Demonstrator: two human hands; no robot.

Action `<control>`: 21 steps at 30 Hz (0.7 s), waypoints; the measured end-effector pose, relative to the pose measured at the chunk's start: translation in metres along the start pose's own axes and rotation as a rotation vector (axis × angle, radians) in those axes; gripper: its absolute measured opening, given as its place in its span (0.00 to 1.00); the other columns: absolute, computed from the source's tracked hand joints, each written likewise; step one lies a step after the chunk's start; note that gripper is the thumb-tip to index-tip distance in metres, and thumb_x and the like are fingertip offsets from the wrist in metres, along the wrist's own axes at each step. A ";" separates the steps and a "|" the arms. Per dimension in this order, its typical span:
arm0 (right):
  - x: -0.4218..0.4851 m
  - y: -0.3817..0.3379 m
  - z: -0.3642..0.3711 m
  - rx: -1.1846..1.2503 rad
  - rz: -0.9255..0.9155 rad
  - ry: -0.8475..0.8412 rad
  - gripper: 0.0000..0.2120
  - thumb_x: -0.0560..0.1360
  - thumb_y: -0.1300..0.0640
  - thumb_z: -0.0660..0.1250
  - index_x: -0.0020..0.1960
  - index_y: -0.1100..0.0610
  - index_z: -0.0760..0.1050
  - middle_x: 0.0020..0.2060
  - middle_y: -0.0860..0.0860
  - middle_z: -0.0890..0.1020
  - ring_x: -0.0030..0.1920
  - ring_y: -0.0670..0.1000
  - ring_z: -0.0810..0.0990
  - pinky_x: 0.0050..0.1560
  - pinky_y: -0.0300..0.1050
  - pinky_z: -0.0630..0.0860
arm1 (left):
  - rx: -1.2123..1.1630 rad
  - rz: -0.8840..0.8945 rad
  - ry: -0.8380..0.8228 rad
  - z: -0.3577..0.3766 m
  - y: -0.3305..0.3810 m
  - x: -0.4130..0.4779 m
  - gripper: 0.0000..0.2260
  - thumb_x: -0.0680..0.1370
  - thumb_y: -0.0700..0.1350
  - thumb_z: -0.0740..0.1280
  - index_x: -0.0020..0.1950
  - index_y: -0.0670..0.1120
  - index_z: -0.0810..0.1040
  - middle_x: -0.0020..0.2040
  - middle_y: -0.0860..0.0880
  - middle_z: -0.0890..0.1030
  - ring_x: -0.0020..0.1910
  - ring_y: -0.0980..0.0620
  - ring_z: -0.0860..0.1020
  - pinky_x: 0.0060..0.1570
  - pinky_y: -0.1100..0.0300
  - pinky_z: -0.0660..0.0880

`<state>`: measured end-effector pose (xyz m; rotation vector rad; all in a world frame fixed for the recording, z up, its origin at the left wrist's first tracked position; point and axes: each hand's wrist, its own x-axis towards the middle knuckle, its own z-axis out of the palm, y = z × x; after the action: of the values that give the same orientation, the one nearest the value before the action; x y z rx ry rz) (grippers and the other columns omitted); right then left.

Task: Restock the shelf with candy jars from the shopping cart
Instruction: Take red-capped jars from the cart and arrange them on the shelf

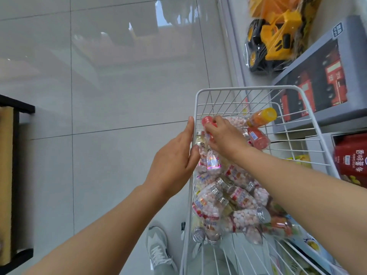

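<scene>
You are picking a jar out of the cart, not yet shelving it.

Your right hand point(222, 135) closes on a red-capped jar point(207, 124) at the cart's point(218, 89) far end; your left hand point(176, 155), fingers flat, steadies the rim. Next, lift it clear toward the shelf point(297, 76). I count roughly fifteen jars heaped inside, too tangled for certainty.

red snack box point(352, 155): Chinese characters "香哈薯条" with small "POTATO STICKS" | candy jars point(210, 197): labels too blurred to read | grey toy box point(321, 76): print unreadable
</scene>
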<state>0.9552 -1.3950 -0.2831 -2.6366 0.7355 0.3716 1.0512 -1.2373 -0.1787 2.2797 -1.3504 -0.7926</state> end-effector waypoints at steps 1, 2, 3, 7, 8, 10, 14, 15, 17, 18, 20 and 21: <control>-0.002 0.002 -0.001 0.043 0.035 -0.007 0.18 0.74 0.54 0.70 0.61 0.57 0.71 0.57 0.56 0.71 0.54 0.56 0.72 0.44 0.48 0.71 | 0.000 -0.004 -0.002 0.000 0.000 0.000 0.28 0.81 0.56 0.47 0.78 0.54 0.41 0.69 0.51 0.72 0.63 0.52 0.73 0.58 0.54 0.72; -0.004 0.004 -0.001 0.087 0.083 -0.012 0.18 0.73 0.51 0.71 0.59 0.57 0.71 0.54 0.55 0.72 0.51 0.55 0.73 0.44 0.46 0.70 | -0.004 -0.009 -0.001 -0.001 0.001 0.000 0.27 0.82 0.54 0.49 0.78 0.54 0.41 0.70 0.51 0.72 0.63 0.52 0.73 0.58 0.55 0.71; -0.004 0.007 -0.001 0.125 0.139 -0.011 0.18 0.73 0.50 0.72 0.58 0.57 0.72 0.51 0.55 0.73 0.49 0.54 0.73 0.44 0.46 0.68 | -0.011 -0.013 0.001 -0.001 0.002 0.000 0.27 0.83 0.52 0.51 0.79 0.54 0.42 0.70 0.51 0.71 0.63 0.52 0.73 0.58 0.56 0.71; -0.003 0.007 0.006 0.179 0.279 0.018 0.18 0.74 0.51 0.71 0.57 0.57 0.68 0.49 0.55 0.76 0.49 0.57 0.76 0.43 0.47 0.69 | -0.041 -0.021 0.018 -0.001 0.003 0.000 0.27 0.83 0.50 0.52 0.79 0.54 0.44 0.71 0.53 0.71 0.64 0.53 0.73 0.57 0.59 0.70; -0.002 0.006 0.009 0.190 0.291 0.025 0.19 0.75 0.52 0.70 0.58 0.57 0.66 0.50 0.55 0.77 0.49 0.58 0.76 0.43 0.47 0.69 | -0.038 -0.018 0.019 0.000 0.003 0.000 0.27 0.83 0.50 0.52 0.79 0.54 0.44 0.71 0.53 0.71 0.64 0.53 0.73 0.57 0.58 0.70; 0.000 0.004 0.014 0.201 0.291 0.051 0.20 0.75 0.52 0.69 0.61 0.56 0.65 0.49 0.55 0.80 0.47 0.58 0.78 0.43 0.47 0.70 | -0.031 -0.013 0.018 0.001 0.002 0.001 0.27 0.83 0.50 0.52 0.79 0.54 0.44 0.70 0.52 0.71 0.64 0.52 0.73 0.58 0.56 0.70; -0.006 0.004 0.011 0.265 0.311 0.109 0.20 0.75 0.52 0.68 0.65 0.52 0.67 0.50 0.52 0.81 0.46 0.55 0.79 0.48 0.48 0.73 | -0.020 -0.028 0.012 0.000 0.002 0.001 0.27 0.83 0.50 0.52 0.79 0.54 0.43 0.71 0.52 0.71 0.63 0.53 0.73 0.57 0.58 0.70; -0.009 0.004 0.005 0.311 0.318 0.116 0.20 0.75 0.52 0.68 0.65 0.51 0.68 0.50 0.51 0.81 0.46 0.54 0.79 0.47 0.47 0.74 | -0.017 -0.032 0.006 -0.001 0.003 0.001 0.27 0.83 0.50 0.52 0.79 0.54 0.44 0.71 0.52 0.71 0.63 0.53 0.73 0.57 0.58 0.70; -0.021 0.005 -0.012 0.458 0.342 0.130 0.18 0.75 0.52 0.68 0.63 0.49 0.70 0.47 0.49 0.81 0.46 0.52 0.80 0.45 0.46 0.76 | -0.017 -0.044 -0.014 -0.005 0.004 0.000 0.27 0.83 0.50 0.52 0.79 0.53 0.45 0.72 0.52 0.70 0.65 0.52 0.72 0.58 0.57 0.70; -0.027 0.005 -0.023 0.570 0.356 0.137 0.17 0.74 0.52 0.69 0.62 0.48 0.71 0.45 0.48 0.81 0.45 0.51 0.80 0.45 0.47 0.77 | -0.017 -0.057 -0.024 -0.007 0.006 0.001 0.27 0.83 0.50 0.53 0.79 0.53 0.46 0.72 0.51 0.69 0.66 0.52 0.71 0.59 0.57 0.70; -0.043 0.005 -0.045 0.847 0.365 0.120 0.16 0.74 0.53 0.70 0.60 0.49 0.72 0.43 0.50 0.81 0.45 0.52 0.81 0.45 0.50 0.80 | -0.016 -0.090 -0.036 -0.011 0.010 0.002 0.26 0.83 0.50 0.54 0.79 0.51 0.48 0.74 0.51 0.66 0.68 0.52 0.69 0.62 0.56 0.69; -0.051 0.004 -0.056 0.979 0.364 0.109 0.15 0.74 0.55 0.70 0.60 0.50 0.73 0.45 0.52 0.82 0.47 0.54 0.82 0.47 0.53 0.81 | -0.022 -0.104 -0.033 -0.014 0.014 0.002 0.26 0.82 0.50 0.54 0.79 0.50 0.50 0.74 0.51 0.66 0.68 0.52 0.69 0.62 0.56 0.68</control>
<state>0.9192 -1.3996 -0.2169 -1.6106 1.0842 -0.0559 1.0516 -1.2455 -0.1609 2.3453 -1.2396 -0.8771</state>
